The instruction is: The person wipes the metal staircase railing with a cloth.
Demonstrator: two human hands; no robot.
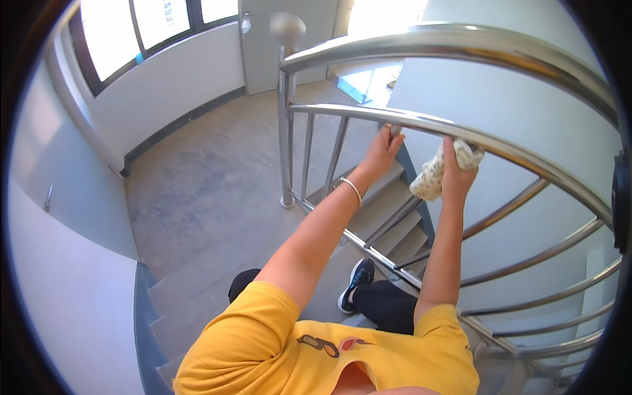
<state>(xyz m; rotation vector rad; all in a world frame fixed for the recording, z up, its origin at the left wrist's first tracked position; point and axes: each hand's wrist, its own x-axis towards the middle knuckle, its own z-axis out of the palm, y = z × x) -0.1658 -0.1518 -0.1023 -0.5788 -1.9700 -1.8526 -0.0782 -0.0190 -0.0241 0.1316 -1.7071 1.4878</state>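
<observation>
A stainless-steel stair railing runs across in front of me, with a thick top handrail [444, 42], a thinner lower rail [360, 111] and slanting balusters. My left hand [382, 150], a pale bracelet [353, 190] on its wrist, is closed around the top of a baluster just under the lower rail. To its right, my right hand [459, 173] grips a white cloth [429, 175] with a small dark pattern. The folded cloth is at the underside of the lower rail; whether it wraps a baluster there is hidden by the hand.
Concrete steps [390, 197] descend beyond the railing, and more steps [187, 301] lie at left below me. A landing floor [197, 163] spreads ahead to a grey door [291, 59] and windows [163, 24]. The railing's end post [285, 133] stands on the landing side.
</observation>
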